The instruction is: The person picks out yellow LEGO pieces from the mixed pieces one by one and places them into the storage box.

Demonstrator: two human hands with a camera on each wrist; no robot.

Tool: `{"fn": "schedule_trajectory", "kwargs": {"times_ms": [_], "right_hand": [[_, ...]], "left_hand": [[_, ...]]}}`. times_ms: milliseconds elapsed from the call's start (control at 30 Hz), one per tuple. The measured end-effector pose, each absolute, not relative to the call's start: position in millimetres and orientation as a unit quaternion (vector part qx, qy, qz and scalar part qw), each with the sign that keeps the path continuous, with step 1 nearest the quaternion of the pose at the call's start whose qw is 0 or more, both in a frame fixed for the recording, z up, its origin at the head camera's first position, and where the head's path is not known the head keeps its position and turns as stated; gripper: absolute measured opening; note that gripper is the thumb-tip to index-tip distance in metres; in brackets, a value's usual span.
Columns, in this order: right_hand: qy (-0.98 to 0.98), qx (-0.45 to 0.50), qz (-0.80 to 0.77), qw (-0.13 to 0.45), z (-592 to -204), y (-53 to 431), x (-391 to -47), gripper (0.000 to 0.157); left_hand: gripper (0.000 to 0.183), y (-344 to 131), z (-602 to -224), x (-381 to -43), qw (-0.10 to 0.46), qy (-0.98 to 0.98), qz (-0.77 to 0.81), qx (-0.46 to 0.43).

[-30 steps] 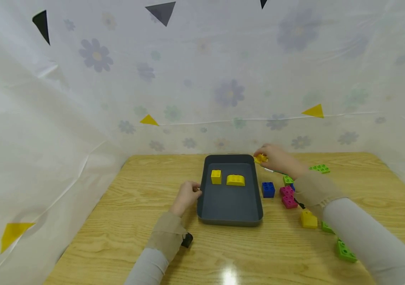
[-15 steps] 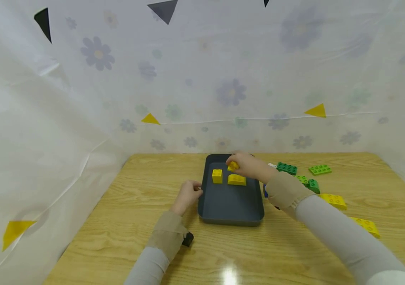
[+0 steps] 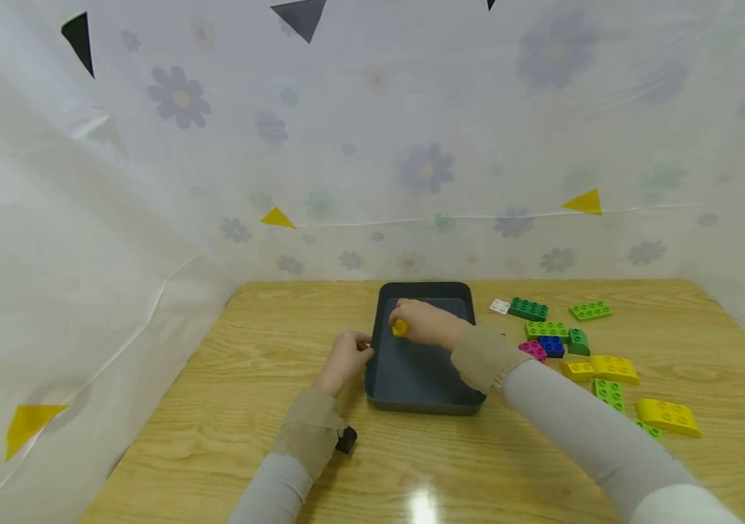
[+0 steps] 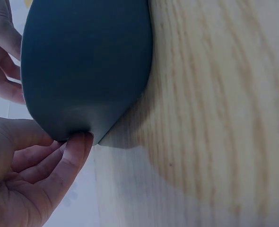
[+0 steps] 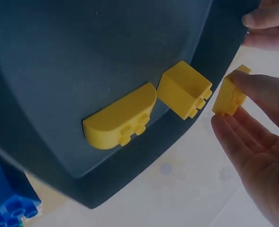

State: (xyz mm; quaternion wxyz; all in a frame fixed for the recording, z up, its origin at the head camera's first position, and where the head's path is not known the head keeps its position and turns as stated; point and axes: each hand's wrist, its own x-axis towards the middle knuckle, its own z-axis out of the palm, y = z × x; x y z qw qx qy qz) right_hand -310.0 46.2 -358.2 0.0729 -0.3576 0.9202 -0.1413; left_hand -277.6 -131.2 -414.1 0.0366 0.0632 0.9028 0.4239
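My left hand [image 3: 344, 362] pinches the left rim of a dark grey tray [image 3: 425, 405]; thumb and fingers meet at its wall [image 4: 87, 71] in the left wrist view. Over the tray's left half, my right hand [image 3: 428, 322] holds a small yellow toy brick [image 5: 229, 92] between thumb and fingers. Inside the tray, the right wrist view has a rounded yellow brick [image 5: 118, 118] and a blocky yellow brick [image 5: 184, 90] close to each other. The right hand covers this pair in the head view.
Right of the tray lie several bricks: dark green [image 3: 528, 309], white [image 3: 500, 306], blue [image 3: 551, 346], pink [image 3: 533, 350], light green [image 3: 590, 311] and yellow [image 3: 668, 416]. A blue brick [image 5: 9, 189] stands near the tray. A patterned sheet [image 3: 372, 145] hangs behind the wooden table [image 3: 268, 327].
The right hand has carried the small yellow brick from beside the tray's far right corner leftward over the tray. The left hand has stayed at the left rim.
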Motion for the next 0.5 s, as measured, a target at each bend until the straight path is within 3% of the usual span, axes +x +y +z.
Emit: {"fn": "schedule_trajectory", "kwargs": {"times_ms": [500], "right_hand": [[0.915, -0.364, -0.124, 0.121, -379.8, 30.7, -314.5, 0.027]], "left_hand": [[0.025, -132.5, -416.0, -279.8, 0.022, 0.910, 0.407, 0.074]]}}
